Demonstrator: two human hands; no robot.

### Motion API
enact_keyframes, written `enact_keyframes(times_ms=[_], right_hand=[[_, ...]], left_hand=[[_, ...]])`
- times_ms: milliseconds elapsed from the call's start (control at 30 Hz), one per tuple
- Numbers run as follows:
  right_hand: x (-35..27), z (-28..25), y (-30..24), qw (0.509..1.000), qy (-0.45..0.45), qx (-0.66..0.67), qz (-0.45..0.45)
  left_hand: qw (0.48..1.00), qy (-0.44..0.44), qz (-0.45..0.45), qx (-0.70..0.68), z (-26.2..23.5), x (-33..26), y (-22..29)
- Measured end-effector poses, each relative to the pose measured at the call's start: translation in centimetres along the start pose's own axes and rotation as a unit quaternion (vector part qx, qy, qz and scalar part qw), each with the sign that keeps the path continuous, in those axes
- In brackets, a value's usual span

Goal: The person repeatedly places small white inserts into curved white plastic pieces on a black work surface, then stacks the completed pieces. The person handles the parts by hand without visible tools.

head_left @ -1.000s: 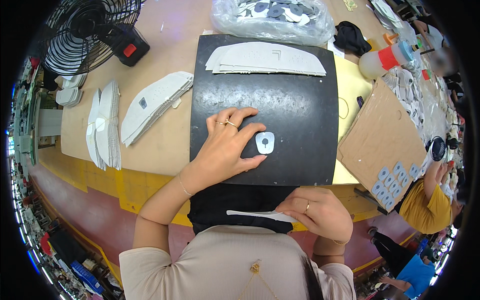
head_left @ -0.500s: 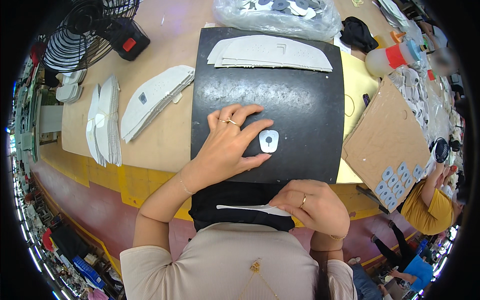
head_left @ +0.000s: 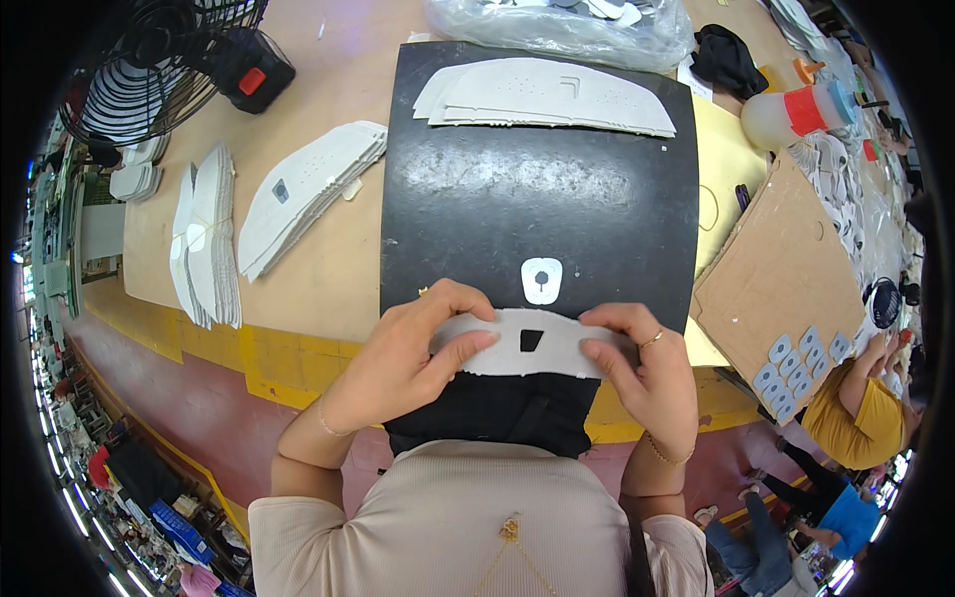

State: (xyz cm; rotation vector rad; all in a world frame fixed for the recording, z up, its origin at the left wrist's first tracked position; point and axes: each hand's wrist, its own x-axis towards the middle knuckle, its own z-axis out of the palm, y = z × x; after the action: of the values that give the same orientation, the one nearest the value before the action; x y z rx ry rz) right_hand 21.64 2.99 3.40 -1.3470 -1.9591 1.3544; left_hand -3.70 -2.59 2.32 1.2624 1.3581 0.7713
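Observation:
Between both hands I hold a light grey curved cut-out panel (head_left: 560,350) with a dark four-sided hole near its middle. My left hand (head_left: 423,343) pinches its left end between thumb and fingers. The right end is pinched by my right hand (head_left: 642,363). Just beyond the panel, on the black mat (head_left: 537,199), lies a small white rounded patch (head_left: 541,281) with a dark keyhole-like mark. A stack of similar grey panels (head_left: 552,95) rests at the mat's far edge.
Left of the mat sit a fanned panel stack (head_left: 308,194) and tied bundles (head_left: 211,239). A caged fan (head_left: 149,65) stands far left. On the right are a brown board (head_left: 781,284) with several small patches (head_left: 796,368) and a bottle (head_left: 791,111). Beyond the mat lies a plastic bag (head_left: 567,35).
My left hand has left the small patch and taken the panel's left end. My right hand has raised the panel from my lap to the mat's near edge, turning its face up.

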Motion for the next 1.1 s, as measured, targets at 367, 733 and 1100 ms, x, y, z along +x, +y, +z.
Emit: enact_keyframes(times_ms=[367, 733, 1100], right_hand=[[2.5, 1.6, 1.4, 0.989, 0.092, -0.082, -0.082], [3.2, 2.5, 1.9, 0.980, 0.121, -0.129, -0.096], [3.4, 2.4, 1.7, 0.979, 0.118, -0.136, -0.095]], left_hand=[[0.979, 0.105, 0.093, 0.145, 2.1, 2.7, -0.9], [0.975, 0.121, 0.076, 0.171, 2.6, 3.2, -1.1], [0.974, 0.114, 0.086, 0.177, 2.6, 3.5, -1.3]])
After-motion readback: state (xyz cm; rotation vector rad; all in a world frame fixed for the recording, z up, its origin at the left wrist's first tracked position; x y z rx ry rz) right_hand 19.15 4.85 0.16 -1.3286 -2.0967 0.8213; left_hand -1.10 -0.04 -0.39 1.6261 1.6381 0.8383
